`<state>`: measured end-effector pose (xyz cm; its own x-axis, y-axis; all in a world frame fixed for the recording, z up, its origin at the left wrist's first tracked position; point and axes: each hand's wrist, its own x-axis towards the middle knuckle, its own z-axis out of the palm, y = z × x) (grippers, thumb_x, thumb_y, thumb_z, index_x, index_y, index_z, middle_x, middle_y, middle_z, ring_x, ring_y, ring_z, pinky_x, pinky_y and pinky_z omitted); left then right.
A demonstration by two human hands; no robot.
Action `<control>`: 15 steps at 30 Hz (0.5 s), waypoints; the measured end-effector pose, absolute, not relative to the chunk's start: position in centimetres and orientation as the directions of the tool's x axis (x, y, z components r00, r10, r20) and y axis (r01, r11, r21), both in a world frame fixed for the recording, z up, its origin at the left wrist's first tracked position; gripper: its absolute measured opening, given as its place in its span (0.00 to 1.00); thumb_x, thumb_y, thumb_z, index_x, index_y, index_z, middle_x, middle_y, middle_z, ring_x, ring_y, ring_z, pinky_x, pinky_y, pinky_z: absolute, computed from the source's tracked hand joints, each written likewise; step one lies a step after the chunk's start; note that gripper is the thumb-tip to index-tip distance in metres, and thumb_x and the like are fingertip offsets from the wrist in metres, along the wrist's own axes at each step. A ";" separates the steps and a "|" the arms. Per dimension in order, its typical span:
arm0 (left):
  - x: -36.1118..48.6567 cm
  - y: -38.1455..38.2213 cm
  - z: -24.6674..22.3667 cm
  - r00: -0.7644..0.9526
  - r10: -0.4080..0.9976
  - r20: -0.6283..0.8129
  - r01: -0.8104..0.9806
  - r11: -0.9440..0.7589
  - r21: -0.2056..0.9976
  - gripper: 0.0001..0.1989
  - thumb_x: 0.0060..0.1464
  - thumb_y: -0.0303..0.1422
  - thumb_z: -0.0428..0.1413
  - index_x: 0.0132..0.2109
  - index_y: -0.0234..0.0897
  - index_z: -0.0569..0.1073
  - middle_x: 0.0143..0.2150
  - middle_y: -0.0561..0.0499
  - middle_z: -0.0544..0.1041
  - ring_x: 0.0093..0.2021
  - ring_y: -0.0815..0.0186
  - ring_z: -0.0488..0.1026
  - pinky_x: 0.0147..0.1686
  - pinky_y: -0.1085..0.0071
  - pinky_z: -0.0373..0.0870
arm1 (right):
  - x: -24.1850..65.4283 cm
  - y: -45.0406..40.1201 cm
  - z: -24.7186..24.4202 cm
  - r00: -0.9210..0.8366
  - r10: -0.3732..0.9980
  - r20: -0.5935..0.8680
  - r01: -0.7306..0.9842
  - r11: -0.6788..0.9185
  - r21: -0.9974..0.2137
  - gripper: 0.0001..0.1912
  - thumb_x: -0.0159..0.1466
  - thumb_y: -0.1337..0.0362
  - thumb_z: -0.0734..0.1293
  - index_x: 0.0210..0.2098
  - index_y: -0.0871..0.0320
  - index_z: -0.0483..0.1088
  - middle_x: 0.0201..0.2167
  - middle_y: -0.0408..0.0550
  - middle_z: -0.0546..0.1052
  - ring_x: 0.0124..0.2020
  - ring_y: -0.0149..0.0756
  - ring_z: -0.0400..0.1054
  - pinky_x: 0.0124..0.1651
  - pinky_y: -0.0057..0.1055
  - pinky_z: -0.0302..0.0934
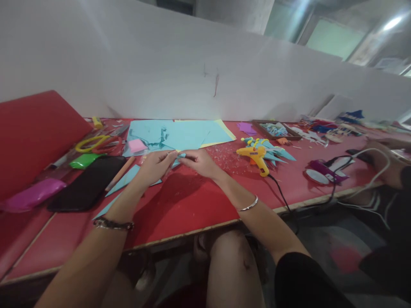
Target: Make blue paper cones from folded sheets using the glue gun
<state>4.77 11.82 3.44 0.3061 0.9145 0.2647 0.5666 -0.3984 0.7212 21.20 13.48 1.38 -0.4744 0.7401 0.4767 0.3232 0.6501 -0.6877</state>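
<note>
My left hand [157, 166] and my right hand [198, 162] meet above the red table, fingertips almost together. Between them they pinch a small piece of light blue paper [180, 158], mostly covered by my fingers. Beneath and beside my left forearm lie cut light blue paper pieces [124, 179]. Behind my hands, large light blue sheets [189, 132] rest against the back of the table, with a yellow edge showing under them. A yellow glue gun [257, 157] lies to the right of my right hand, close to folded blue paper spikes [279, 154].
At left are a black phone-like slab [88, 184], a magenta packet [35, 194], a green packet [84, 161], yellow-handled scissors [93, 143] and a pink pad [137, 146]. A brown tray [292, 136] stands back right. Another person's hand [379, 158] is at far right, near cables.
</note>
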 end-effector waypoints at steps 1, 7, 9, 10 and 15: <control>4.8 11.8 3.4 0.281 0.927 0.247 0.557 -0.367 0.745 0.21 0.54 0.43 0.41 0.18 0.38 0.58 0.09 0.57 0.59 0.13 0.71 0.58 0.20 0.74 0.56 | 21.1 13.5 1.4 -0.476 0.731 0.489 0.357 0.669 -0.651 0.16 0.61 0.58 0.59 0.39 0.62 0.70 0.30 0.44 0.73 0.30 0.27 0.63 0.34 0.24 0.54; 4.9 12.0 3.5 0.251 0.964 0.083 0.509 -0.204 0.836 0.24 0.55 0.42 0.40 0.13 0.39 0.55 0.07 0.55 0.57 0.11 0.71 0.58 0.17 0.74 0.56 | 20.6 13.0 1.9 -0.588 0.699 0.407 0.671 0.702 -0.236 0.17 0.65 0.61 0.54 0.48 0.59 0.66 0.44 0.52 0.73 0.42 0.34 0.66 0.40 0.27 0.54; 4.8 12.1 3.4 0.237 0.969 0.071 0.498 -0.183 0.848 0.25 0.55 0.43 0.39 0.13 0.39 0.54 0.07 0.55 0.57 0.12 0.71 0.58 0.18 0.74 0.57 | 20.4 12.7 2.2 -0.596 0.707 0.382 0.710 0.686 -0.162 0.17 0.66 0.61 0.52 0.48 0.59 0.65 0.43 0.52 0.73 0.40 0.35 0.67 0.39 0.28 0.54; 4.8 12.2 3.4 0.226 0.969 0.094 0.511 -0.201 0.836 0.26 0.55 0.44 0.39 0.13 0.39 0.55 0.07 0.55 0.58 0.12 0.71 0.58 0.19 0.74 0.57 | 20.4 12.6 2.3 -0.590 0.711 0.383 0.711 0.682 -0.171 0.17 0.66 0.61 0.52 0.48 0.59 0.66 0.43 0.52 0.73 0.40 0.35 0.67 0.38 0.28 0.54; 4.6 12.1 3.3 0.250 0.897 0.364 0.615 -0.438 0.656 0.21 0.55 0.44 0.41 0.21 0.37 0.63 0.13 0.56 0.63 0.17 0.72 0.61 0.22 0.75 0.57 | 21.0 12.7 2.8 -0.536 0.736 0.414 0.491 0.670 -0.557 0.15 0.65 0.60 0.54 0.39 0.59 0.68 0.34 0.46 0.73 0.34 0.29 0.64 0.36 0.24 0.53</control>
<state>4.57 12.07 3.28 0.2502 0.8972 0.3639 0.6147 -0.4376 0.6562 21.03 12.69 2.83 -0.5357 0.7361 0.4137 0.4907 0.6701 -0.5569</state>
